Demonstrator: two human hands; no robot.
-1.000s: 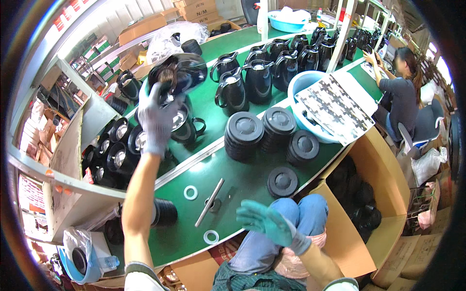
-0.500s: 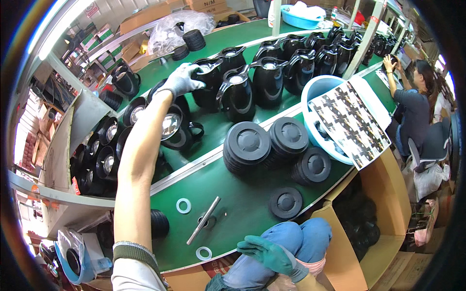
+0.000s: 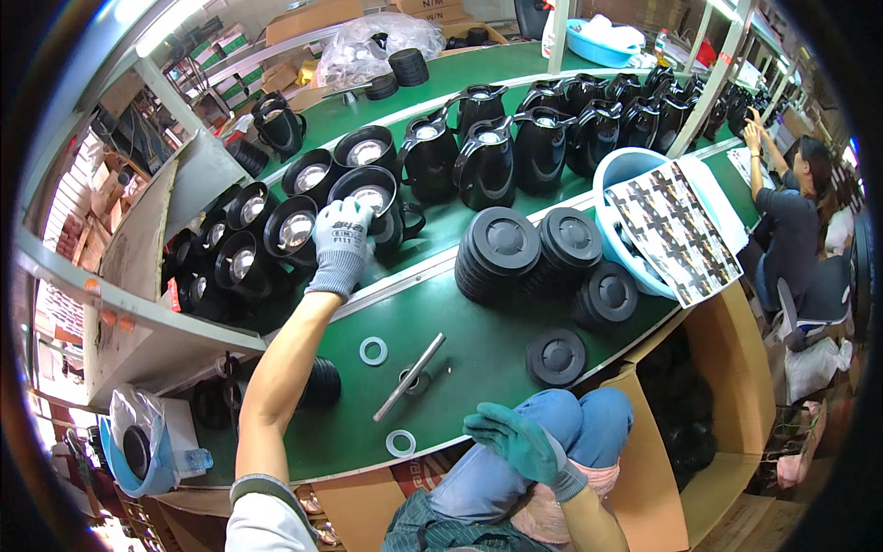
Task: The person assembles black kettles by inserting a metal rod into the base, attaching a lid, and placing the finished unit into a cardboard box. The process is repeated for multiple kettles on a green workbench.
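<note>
My left hand [image 3: 342, 241], in a grey glove, is at the near rim of a black jug [image 3: 397, 224] with a silvery round inside. Its fingers are closed on that rim, with their tips partly hidden. Other wide-mouthed black jugs [image 3: 292, 228] with silvery insides crowd to its left. Behind and right stand rows of upright black jugs [image 3: 486, 170] with spouts and handles. My right hand [image 3: 515, 443], in a green glove, hovers over my lap, empty, its fingers stretched out. On the near green bench lie a metal rod tool [image 3: 409, 377] and two pale rings [image 3: 372, 350].
Stacks of black round discs [image 3: 498, 244] stand on the near bench. A blue tub [image 3: 607, 184] with a patterned sheet on it sits at the right, above an open cardboard box [image 3: 736, 396]. A metal post [image 3: 708, 83] rises by the jugs. A co-worker [image 3: 786, 221] sits far right.
My left hand has come down and nearer, from an upright jug to the rim of a wide-mouthed one. My right hand stays over my lap. The view has shifted slightly.
</note>
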